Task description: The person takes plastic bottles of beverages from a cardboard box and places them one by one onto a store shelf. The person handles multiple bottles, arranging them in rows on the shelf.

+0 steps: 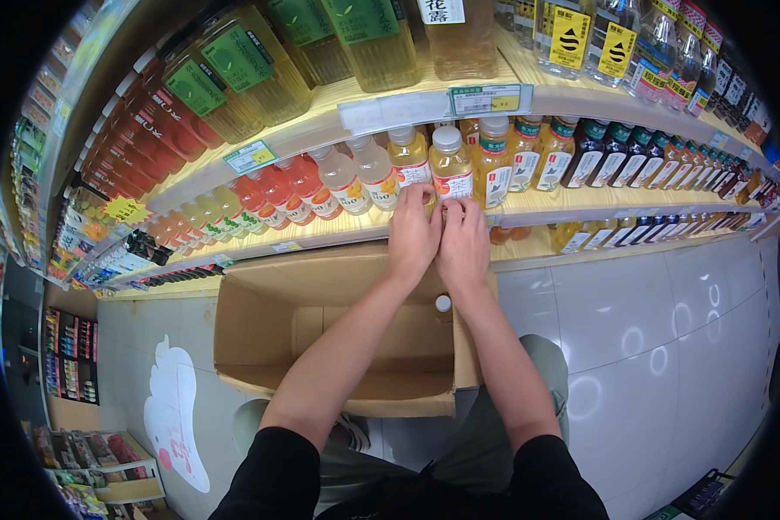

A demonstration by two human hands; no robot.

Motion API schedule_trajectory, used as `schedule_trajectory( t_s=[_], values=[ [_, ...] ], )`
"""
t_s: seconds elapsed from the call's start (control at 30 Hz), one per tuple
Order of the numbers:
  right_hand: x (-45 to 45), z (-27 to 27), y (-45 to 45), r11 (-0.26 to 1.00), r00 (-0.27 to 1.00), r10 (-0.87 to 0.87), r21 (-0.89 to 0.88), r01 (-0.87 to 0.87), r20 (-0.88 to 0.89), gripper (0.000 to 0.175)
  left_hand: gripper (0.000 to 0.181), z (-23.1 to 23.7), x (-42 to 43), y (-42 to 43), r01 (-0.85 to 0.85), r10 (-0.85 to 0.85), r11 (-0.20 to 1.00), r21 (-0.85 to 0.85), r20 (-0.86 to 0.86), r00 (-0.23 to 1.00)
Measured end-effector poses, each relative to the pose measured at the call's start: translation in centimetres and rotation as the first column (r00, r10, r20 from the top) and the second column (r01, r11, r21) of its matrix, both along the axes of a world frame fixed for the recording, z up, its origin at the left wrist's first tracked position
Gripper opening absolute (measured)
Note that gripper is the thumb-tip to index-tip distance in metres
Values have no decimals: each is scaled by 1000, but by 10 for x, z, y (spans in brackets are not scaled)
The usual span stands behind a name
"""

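My left hand (pixel 413 227) and my right hand (pixel 463 237) are side by side at the front edge of a drinks shelf. Their fingertips are at the lower part of a white-capped bottle of amber drink (pixel 452 166), whose label bears writing. A similar amber bottle (pixel 408 156) stands just left of it, behind my left fingers. Whether either hand grips a bottle cannot be told. Below my forearms an open cardboard box (pixel 260 325) sits on the floor, with one white-capped bottle (pixel 443 304) visible inside at its right end.
Pale and red drink bottles (pixel 299 185) line the shelf to the left; dark tea bottles (pixel 585 153) stand to the right. An upper shelf edge with a price tag (pixel 484 99) juts out above my hands. My knees flank the box.
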State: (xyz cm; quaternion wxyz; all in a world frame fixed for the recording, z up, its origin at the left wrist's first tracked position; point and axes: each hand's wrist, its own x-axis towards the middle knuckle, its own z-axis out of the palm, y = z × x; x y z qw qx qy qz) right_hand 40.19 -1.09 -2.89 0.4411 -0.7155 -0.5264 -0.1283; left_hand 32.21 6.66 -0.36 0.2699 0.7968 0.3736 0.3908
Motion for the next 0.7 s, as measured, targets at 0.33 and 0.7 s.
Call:
schedule_trajectory(
  t_s=[0.33,0.7],
  values=[
    [-9,5,-5,994,1000,9,-110,-6,28,55,63,3,-37,-7,97,-50,988,121,-345,937],
    [8,-3,11,983,987,78,-177,-53,140,63,70,-11,-39,-2,136,-100,987,82,-349,932]
  ],
)
